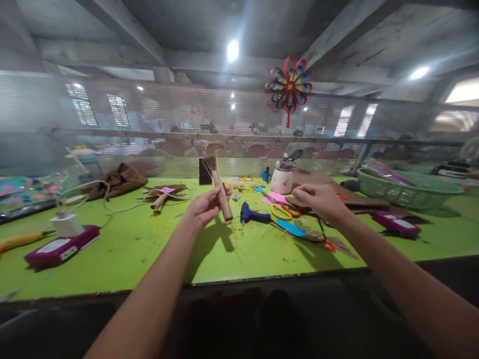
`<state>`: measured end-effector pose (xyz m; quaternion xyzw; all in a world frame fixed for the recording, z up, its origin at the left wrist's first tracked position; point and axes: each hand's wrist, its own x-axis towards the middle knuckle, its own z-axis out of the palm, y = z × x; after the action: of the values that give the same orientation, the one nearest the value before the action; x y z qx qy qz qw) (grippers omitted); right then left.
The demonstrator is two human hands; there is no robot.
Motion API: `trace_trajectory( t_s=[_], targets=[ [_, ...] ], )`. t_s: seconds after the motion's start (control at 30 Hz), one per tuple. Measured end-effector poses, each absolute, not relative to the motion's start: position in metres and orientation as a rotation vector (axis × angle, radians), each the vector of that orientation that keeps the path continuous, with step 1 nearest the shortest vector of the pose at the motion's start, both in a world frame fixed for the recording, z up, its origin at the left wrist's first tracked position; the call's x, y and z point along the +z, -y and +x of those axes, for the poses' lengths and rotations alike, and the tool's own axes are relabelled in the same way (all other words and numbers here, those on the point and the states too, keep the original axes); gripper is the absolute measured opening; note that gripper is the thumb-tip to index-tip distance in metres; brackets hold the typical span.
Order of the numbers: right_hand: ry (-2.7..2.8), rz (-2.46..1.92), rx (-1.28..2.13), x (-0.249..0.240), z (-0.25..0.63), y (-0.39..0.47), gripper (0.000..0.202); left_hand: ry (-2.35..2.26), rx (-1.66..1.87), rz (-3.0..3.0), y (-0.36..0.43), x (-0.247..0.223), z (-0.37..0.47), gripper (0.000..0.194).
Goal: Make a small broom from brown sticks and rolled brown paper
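Observation:
Between the fingers of my left hand is a brown paper tube, tilted above the table, with a thin bristly fringe at its upper end. My right hand hangs in the air to the right, its fingers pinched together; anything in them is too small to make out. Below and between the hands lie a blue glue gun, yellow-handled scissors and a flat blue piece. To the left rests another brown paper tube with a pointed leaf-like top and a pink patch.
A white bottle stands behind the scissors, beside brown card. Green basket is at right. Purple power strips lie at both sides, with a cable at left. A perforated screen bearing a colourful paper flower rises behind the green table.

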<state>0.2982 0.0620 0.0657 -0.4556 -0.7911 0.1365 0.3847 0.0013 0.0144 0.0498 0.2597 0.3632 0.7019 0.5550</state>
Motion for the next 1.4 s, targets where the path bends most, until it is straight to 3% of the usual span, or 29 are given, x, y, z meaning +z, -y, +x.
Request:
trace_trajectory(
  t_s=[0.13, 0.37, 0.53, 0.8, 1.07, 1.27, 1.4],
  targets=[
    [2.092, -1.251, 0.078, 0.062, 0.291, -0.101, 0.032, -0.895, 1.639, 0.73, -0.019, 0.068, -0.002, 0.021],
    [2.474, -1.138, 0.092, 0.034, 0.243, -0.122, 0.032, -0.936, 1.545, 0.756, -0.033, 0.047, -0.006, 0.021],
    [2.708, -1.096, 0.094, 0.019, 0.21, -0.111, 0.019, -0.956, 1.521, 0.69, -0.036, 0.029, -0.015, 0.021],
    [2.816, -1.099, 0.074, 0.007, 0.189, -0.103, 0.031, -0.964, 1.482, 0.718, -0.024, 0.024, -0.015, 0.018],
    [2.681, -1.177, 0.285, -0.002, 0.187, -0.128, 0.032, -0.949, 1.47, 0.708, -0.018, 0.025, -0.018, 0.016],
    [2.464, -1.2, 0.48, 0.018, 0.21, -0.139, 0.036, -0.977, 1.479, 0.635, -0.018, 0.023, -0.019, 0.016],
    [2.162, -1.036, 0.998, 0.028, 0.23, -0.141, 0.031, -0.977, 1.463, 0.641, -0.019, 0.021, -0.018, 0.015]
  ],
)
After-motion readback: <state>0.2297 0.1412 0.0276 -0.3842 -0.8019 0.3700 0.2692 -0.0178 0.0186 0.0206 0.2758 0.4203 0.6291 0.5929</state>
